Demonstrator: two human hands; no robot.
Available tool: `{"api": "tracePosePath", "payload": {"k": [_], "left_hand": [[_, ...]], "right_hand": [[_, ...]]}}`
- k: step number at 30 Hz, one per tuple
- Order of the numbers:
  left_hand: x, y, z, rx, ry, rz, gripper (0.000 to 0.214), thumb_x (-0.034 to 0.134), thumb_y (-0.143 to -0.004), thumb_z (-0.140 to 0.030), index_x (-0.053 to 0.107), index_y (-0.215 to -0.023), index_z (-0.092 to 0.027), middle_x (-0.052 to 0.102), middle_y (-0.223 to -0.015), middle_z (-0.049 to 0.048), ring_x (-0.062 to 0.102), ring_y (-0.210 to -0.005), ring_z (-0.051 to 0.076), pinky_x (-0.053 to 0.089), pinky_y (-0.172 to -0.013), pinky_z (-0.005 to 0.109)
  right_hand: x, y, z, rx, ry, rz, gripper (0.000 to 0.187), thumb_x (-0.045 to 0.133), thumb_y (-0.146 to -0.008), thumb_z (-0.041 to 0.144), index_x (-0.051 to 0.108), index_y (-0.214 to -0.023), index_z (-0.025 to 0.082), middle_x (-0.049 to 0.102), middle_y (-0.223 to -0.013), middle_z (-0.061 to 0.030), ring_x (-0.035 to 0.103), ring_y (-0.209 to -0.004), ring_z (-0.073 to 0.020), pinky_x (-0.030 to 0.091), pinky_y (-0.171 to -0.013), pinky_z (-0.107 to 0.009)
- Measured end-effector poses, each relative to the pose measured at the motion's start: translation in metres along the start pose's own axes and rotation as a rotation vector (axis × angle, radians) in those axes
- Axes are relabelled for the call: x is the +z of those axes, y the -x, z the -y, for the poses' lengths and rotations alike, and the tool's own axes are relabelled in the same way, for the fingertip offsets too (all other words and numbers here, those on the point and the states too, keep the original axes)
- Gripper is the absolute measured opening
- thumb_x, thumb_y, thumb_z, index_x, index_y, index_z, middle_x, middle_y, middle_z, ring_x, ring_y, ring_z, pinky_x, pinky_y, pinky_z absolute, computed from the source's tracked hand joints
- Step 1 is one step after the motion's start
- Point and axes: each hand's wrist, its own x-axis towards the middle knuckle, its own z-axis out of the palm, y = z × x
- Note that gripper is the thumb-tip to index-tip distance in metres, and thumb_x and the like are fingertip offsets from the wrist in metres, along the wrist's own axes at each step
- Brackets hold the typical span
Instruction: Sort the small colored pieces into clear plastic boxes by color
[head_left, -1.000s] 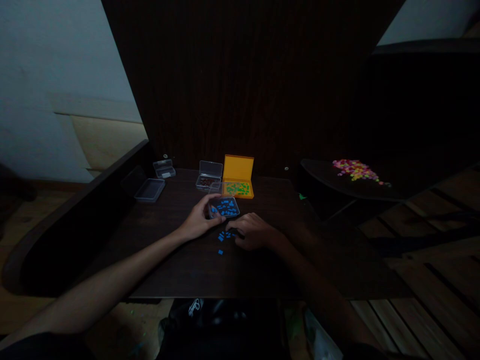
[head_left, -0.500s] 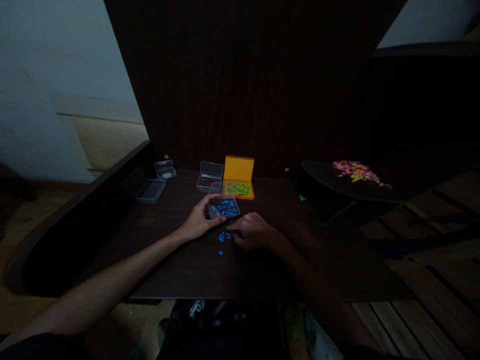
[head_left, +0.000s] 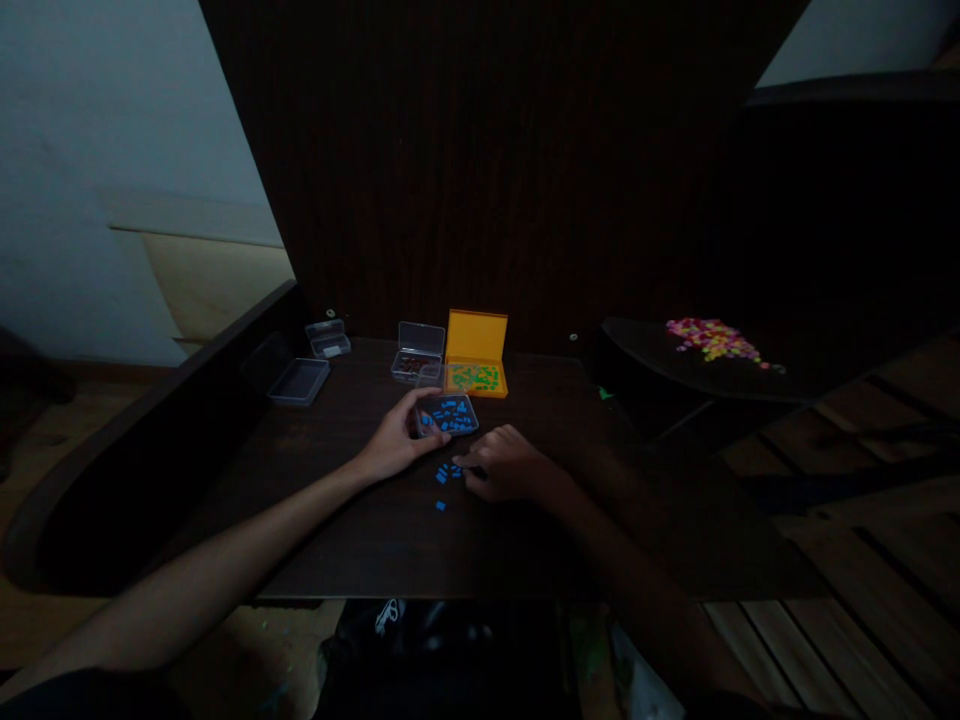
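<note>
Free tabletop (head_left: 544, 405) right of held case (head_left: 465, 432)

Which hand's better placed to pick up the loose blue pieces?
Right, probably: the right hand is right at the loose blue pieces, while the left hand is occupied gripping the clear plastic box.

The box (head_left: 466, 432) looks smooth plastic, the tabletop (head_left: 367, 540) grained wood.

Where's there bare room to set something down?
Between the left hand and the leftmost clear box; right of the right hand, short of the ledge. Crowded: just left of the right hand, with loose blue pieces; behind the held box, the yellow box.
</note>
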Motion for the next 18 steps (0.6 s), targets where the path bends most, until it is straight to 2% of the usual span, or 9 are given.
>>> {"api": "tracePosePath", "payload": {"k": [4, 9, 18], "left_hand": [[-0.0004, -0.0002, -0.001, 0.004, 0.003, -0.006, 0.066, 0.077, -0.065, -0.03, 0.047, -0.122, -0.017, 0.057, -0.081, -0.0008, 0.06, -0.071, 0.015, 0.053, -0.077, 0.035], [-0.0006, -0.0005, -0.0006, 0.003, 0.012, 0.0, 0.066, 0.076, -0.065, -0.031, 0.046, -0.122, -0.017, 0.057, -0.083, -0.0007, 0.059, -0.071, 0.014, 0.052, -0.078, 0.035], [-0.001, -0.0011, 0.002, 0.014, 0.015, -0.006, 0.066, 0.076, -0.065, -0.03, 0.046, -0.123, -0.017, 0.056, -0.08, -0.0018, 0.059, -0.072, 0.014, 0.051, -0.078, 0.034]], "right_hand": [[0.0056, -0.0006, -0.0002, 0.008, 0.034, -0.002, 0.04, 0.053, -0.085, 0.034, 0.064, -0.121, 0.023, 0.069, -0.1, -0.0124, 0.059, -0.09, -0.0247, 0.035, -0.076, -0.034], [0.0027, -0.0006, 0.0016, 0.003, 0.069, 0.04, 0.043, 0.053, -0.084, 0.034, 0.061, -0.125, 0.022, 0.069, -0.101, -0.0123, 0.059, -0.091, -0.0266, 0.035, -0.076, -0.036], [-0.0002, 0.0017, 0.0032, 0.013, 0.04, 0.008, 0.038, 0.054, -0.082, 0.032, 0.066, -0.118, 0.025, 0.07, -0.098, -0.0105, 0.06, -0.091, -0.024, 0.036, -0.078, -0.034]]}}
